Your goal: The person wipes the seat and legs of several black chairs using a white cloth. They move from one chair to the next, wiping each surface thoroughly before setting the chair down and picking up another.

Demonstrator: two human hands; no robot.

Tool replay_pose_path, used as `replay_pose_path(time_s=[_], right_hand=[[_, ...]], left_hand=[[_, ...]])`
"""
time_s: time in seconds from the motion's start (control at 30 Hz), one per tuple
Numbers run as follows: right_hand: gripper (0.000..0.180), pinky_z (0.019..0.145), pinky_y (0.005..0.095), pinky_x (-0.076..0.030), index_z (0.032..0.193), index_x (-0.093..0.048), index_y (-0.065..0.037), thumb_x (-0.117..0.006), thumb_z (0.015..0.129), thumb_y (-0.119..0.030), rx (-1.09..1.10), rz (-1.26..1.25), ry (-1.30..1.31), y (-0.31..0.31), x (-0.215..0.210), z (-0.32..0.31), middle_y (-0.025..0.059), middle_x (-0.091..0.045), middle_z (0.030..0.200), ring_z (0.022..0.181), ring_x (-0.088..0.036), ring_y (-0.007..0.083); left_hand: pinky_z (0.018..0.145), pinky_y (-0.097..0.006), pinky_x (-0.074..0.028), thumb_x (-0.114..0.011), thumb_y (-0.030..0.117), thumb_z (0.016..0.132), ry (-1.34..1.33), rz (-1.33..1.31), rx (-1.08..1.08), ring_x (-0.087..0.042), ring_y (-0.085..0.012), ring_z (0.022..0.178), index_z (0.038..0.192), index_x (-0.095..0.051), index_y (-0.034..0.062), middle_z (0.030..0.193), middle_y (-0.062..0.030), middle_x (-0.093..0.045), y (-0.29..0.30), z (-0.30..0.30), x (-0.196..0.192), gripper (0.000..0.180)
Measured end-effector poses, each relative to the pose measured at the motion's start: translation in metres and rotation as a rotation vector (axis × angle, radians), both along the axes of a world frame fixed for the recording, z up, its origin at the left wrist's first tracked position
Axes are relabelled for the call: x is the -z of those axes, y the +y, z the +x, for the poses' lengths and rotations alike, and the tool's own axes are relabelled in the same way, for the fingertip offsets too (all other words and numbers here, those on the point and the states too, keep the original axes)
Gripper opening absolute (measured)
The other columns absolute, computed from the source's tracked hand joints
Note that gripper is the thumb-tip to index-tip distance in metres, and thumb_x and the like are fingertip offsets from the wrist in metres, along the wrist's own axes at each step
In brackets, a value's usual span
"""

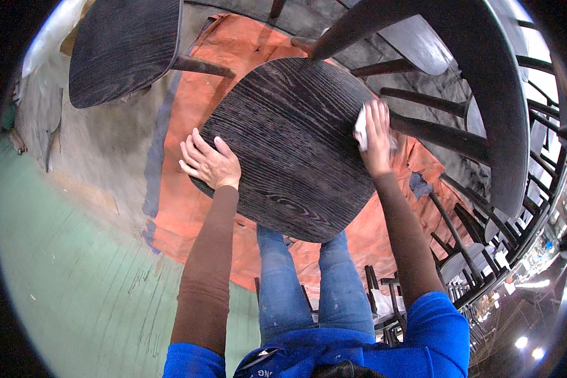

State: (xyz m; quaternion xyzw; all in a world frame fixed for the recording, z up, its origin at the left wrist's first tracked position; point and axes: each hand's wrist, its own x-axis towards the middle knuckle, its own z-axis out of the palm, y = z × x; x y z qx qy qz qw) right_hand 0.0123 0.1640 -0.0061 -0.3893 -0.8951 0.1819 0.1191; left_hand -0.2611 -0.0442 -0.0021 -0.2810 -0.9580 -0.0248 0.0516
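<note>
In front of me is a dark wood-grained chair seat (296,145), its curved dark backrest (485,75) rising at the right. My left hand (211,160) rests at the seat's left edge with fingers spread. At the opposite edge, my right hand (376,135) presses a crumpled white cloth (361,128) against the seat, close to where the back spindles join. Slight blur shows on the right hand, and part of the cloth is hidden beneath its fingers.
Another dark chair seat (126,50) stands at the upper left. Orange sheeting (189,208) covers the floor under the chair, beside green flooring (82,252). Many dark chairs (472,258) crowd the right side.
</note>
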Motion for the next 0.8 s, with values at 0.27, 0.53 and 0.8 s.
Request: replay_pose_path(time_s=[0.27,0.53,0.8], right_hand=[[0.067,0.119,0.0481,-0.02,0.14,-0.04,0.004,-0.066,0.079,-0.007,-0.071,0.051,0.042,0.024,0.038,-0.089,0.0217,-0.036,0.15,0.142,-0.029,0.0382],[0.074,0.118,0.0507,-0.021,0.139,-0.043,0.003,-0.072,0.075,-0.021,-0.11,0.012,0.051,-0.004,-0.007,0.013,0.0206,-0.041,0.148,0.142,-0.032,0.037],[0.061,0.118,0.0478,-0.024,0.137,-0.046,0.002,-0.066,0.082,-0.015,-0.339,-0.041,0.048,0.036,0.031,-0.071,0.0193,-0.039,0.15,0.142,-0.032,0.0349]], left_hand=[[0.109,-0.059,-0.02,-0.047,0.034,0.096,0.016,0.006,0.016,-0.033,-0.0337,0.137,0.142,-0.037,0.0106,0.137,-0.0141,-0.044,-0.002,0.0,0.001,0.052],[0.109,-0.06,-0.019,-0.048,0.032,0.096,-0.018,0.003,0.01,-0.031,-0.0349,0.137,0.143,-0.035,0.0098,0.138,-0.0149,-0.042,-0.002,0.0,0.001,0.054],[0.109,-0.06,-0.019,-0.047,0.032,0.096,-0.001,0.004,0.015,-0.031,-0.0341,0.138,0.142,-0.036,0.0099,0.138,-0.0144,-0.042,0.001,-0.001,0.001,0.053]])
